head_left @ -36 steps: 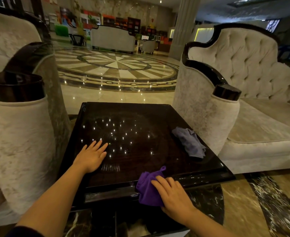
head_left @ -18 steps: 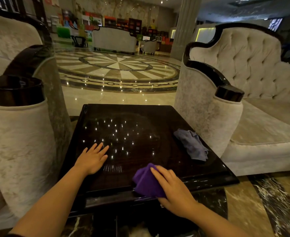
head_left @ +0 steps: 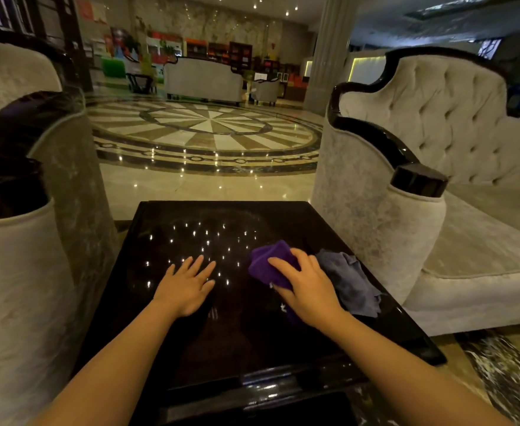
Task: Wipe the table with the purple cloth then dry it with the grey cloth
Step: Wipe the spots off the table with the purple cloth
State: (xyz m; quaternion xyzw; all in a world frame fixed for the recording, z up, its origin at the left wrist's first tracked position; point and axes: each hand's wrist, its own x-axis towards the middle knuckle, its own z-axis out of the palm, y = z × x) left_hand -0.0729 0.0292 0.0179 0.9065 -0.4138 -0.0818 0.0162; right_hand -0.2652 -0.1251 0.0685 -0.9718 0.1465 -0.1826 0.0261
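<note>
A dark glossy square table fills the middle of the view, with ceiling lights mirrored in its top. My right hand presses a bunched purple cloth onto the table's right-centre. Just right of that hand a crumpled grey cloth lies near the table's right edge, touching or almost touching the hand. My left hand rests flat on the tabletop with fingers spread, holding nothing.
A pale tufted sofa stands tight against the table's right side. Another pale armchair arm with a dark cap flanks the left side. Beyond the table lies a polished patterned marble floor and a pillar.
My right hand has slid the purple cloth from the table's near edge up to the right-centre, beside the grey cloth. The left hand stays flat on the table.
</note>
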